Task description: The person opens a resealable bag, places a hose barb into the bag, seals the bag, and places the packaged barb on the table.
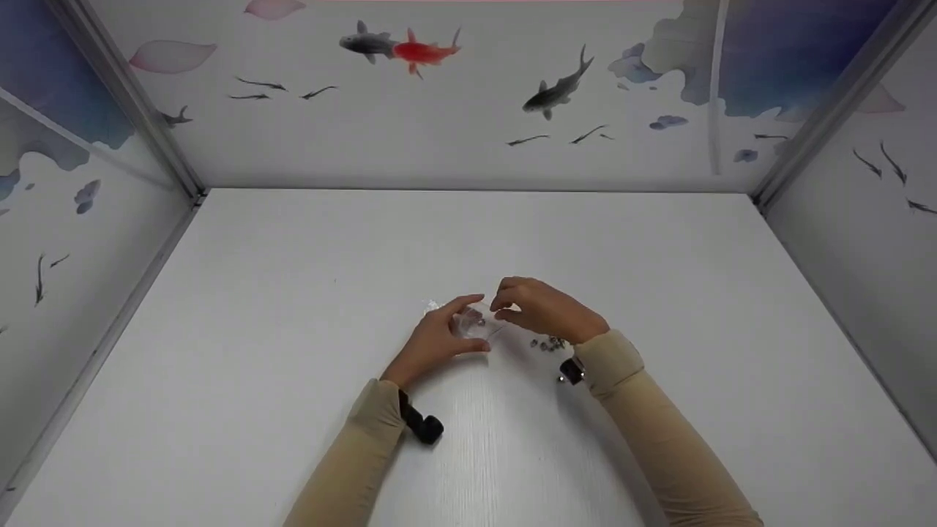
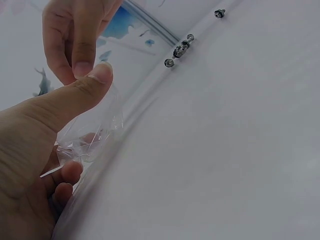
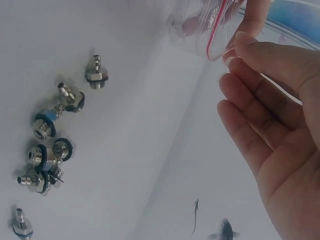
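Note:
A clear zip-lock bag point(image 1: 472, 323) with a red seal line is between my hands, and a small metal piece shows inside it in the head view. My left hand point(image 1: 439, 333) holds the bag, thumb on one side and curled fingers on the other. At the bag's mouth, the thumb and index finger of my right hand point(image 1: 545, 307) pinch the edge; the other fingers are loosely bent. Several barbed metal hose fittings point(image 3: 96, 74) with dark rings lie near my right wrist. In the left wrist view, the bag point(image 2: 92, 132) looks crumpled beneath my left thumb.
More crinkled clear plastic point(image 1: 432, 306) shows behind my left hand. The white table point(image 1: 293, 241) is bounded by printed panels point(image 1: 468, 146) with fish at the back and sides. One fitting point(image 1: 561, 379) lies apart, close to the right wrist's camera.

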A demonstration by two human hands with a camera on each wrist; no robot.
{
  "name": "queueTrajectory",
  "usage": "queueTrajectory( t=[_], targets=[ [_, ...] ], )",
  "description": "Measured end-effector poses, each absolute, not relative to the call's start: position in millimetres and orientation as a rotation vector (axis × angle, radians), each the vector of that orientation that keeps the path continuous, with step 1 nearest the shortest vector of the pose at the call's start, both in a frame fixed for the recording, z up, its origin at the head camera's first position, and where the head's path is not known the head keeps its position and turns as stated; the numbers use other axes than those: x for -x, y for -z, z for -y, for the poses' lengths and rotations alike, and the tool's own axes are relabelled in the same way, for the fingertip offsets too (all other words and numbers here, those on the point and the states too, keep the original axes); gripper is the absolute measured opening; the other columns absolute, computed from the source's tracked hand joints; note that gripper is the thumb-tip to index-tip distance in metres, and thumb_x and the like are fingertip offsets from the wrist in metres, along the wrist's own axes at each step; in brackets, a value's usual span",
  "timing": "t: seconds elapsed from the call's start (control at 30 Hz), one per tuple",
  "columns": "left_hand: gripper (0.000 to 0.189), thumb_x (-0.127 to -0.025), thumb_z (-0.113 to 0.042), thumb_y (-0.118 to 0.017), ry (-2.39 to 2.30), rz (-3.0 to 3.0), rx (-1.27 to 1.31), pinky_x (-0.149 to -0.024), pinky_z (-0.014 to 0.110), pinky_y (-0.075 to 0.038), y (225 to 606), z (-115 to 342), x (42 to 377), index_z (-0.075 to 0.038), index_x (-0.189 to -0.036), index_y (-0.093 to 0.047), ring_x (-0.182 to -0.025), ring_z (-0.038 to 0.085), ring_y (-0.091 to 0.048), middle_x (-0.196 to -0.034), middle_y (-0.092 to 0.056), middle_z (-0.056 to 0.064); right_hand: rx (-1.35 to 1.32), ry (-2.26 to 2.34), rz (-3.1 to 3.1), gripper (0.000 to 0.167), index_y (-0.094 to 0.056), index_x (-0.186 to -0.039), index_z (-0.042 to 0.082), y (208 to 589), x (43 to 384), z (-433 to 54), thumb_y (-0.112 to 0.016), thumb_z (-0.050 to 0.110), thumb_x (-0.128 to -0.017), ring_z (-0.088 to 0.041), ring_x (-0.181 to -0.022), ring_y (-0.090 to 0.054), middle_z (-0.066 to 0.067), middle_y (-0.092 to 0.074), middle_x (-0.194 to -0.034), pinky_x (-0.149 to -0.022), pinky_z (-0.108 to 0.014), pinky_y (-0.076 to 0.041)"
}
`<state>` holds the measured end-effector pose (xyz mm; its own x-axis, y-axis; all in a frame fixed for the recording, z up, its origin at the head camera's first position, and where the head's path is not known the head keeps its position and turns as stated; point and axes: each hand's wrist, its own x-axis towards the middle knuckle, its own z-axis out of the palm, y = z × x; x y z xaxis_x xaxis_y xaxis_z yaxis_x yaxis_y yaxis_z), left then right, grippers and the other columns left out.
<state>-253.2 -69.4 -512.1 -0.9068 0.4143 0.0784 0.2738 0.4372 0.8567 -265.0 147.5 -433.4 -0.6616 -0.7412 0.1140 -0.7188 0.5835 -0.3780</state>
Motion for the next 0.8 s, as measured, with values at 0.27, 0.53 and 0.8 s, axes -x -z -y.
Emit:
queueTrajectory(
  t=[0.27,0.53,0.8],
  targets=[
    [0.078,-0.072,-0.039,-0.083,-1.468,-2.551,-0.608,-0.077,0.033,-0.039,511,69,253,-0.027,-0.141,-0.049,-0.08,0.015,-0.043,-0.126,-0.059,0.003,1.192,0.593,-2.742,0.017,-0.073,-0.103,0.003,434,263,-157,-0.07,0.005,-0.086,-0.018,-0.091,-0.063,-0.007,-0.066,-0.098,-0.081,-0.033,-0.054],
    [0.077,-0.073,-0.036,-0.084,-1.475,-2.555,-0.6,-0.071,0.032,-0.038,511,70,252,-0.026,-0.141,-0.049,-0.073,0.014,-0.041,-0.122,-0.061,0.003,1.063,0.571,-2.705,0.019,-0.073,-0.105,0.004,436,263,-169,-0.07,0.007,-0.086,-0.019,-0.093,-0.064,-0.007,-0.067,-0.1,-0.083,-0.034,-0.054],
    [0.078,-0.072,-0.039,-0.083,-1.471,-2.551,-0.608,-0.069,0.031,-0.038,511,69,252,-0.027,-0.141,-0.049,-0.072,0.014,-0.04,-0.118,-0.061,0.001,0.985,0.536,-2.661,0.019,-0.073,-0.105,0.005,440,262,-180,-0.071,0.011,-0.087,-0.018,-0.093,-0.063,-0.004,-0.068,-0.099,-0.085,-0.036,-0.053]
  ],
)
